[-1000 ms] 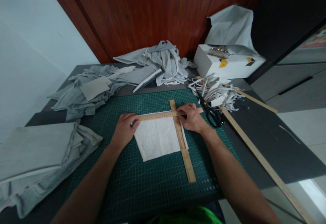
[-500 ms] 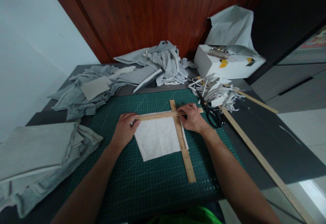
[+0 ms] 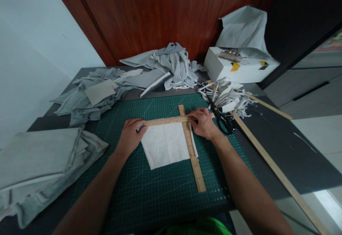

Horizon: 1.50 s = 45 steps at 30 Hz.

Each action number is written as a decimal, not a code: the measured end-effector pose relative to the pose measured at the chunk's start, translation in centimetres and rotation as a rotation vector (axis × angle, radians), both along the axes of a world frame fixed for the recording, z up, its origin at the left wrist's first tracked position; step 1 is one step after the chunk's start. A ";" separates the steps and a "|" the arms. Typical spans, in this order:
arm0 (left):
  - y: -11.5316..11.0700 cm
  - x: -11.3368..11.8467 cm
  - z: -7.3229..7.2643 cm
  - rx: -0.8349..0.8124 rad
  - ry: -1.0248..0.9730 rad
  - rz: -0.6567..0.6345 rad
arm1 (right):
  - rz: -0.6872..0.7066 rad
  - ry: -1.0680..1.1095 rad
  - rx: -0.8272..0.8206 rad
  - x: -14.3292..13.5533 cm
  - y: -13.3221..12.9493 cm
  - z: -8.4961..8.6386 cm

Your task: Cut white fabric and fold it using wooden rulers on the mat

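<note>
A white piece of cloth (image 3: 166,144) lies flat on a green cutting mat (image 3: 160,196). Across its far edge runs a wooden ruler (image 3: 167,121), held at both ends. My left hand (image 3: 131,135) is closed on the left end, thumb in front at the cloth's corner. My right hand (image 3: 202,123) pinches the ruler near its right end, where it passes over a second wooden ruler (image 3: 194,163). That second one lies lengthwise over the cloth's right side and reaches past its near edge. The fingertips of both hands are partly hidden.
Black scissors (image 3: 224,121) lie right of my right hand, beside a heap of white strips (image 3: 227,96). Folded cloth (image 3: 40,153) is at the left, grey scraps (image 3: 173,64) at the back. A white box (image 3: 240,67) and a long wooden strip (image 3: 272,163) are on the right.
Almost nothing differs. My right hand's fingers have shifted very slightly on the ruler; the cloth and both rulers stay in place.
</note>
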State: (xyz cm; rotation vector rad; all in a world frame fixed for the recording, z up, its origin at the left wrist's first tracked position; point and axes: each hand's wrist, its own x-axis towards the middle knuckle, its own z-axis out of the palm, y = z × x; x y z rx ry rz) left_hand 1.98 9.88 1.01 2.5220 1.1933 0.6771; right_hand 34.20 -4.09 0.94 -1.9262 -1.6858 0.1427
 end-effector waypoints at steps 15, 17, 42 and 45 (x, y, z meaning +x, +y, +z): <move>-0.4 0.1 -0.1 0.013 -0.030 0.033 | -0.037 -0.043 0.056 0.0 -0.2 -0.9; -0.5 0.1 -0.1 0.007 -0.038 0.046 | -0.035 -0.050 0.074 0.0 -0.2 -1.1; -1.0 0.0 0.1 -0.046 -0.025 0.043 | 0.112 -0.067 0.112 -3.0 0.0 -0.9; -0.9 0.1 -0.1 -0.045 -0.009 0.045 | 0.112 -0.101 0.110 -3.3 -0.2 -1.0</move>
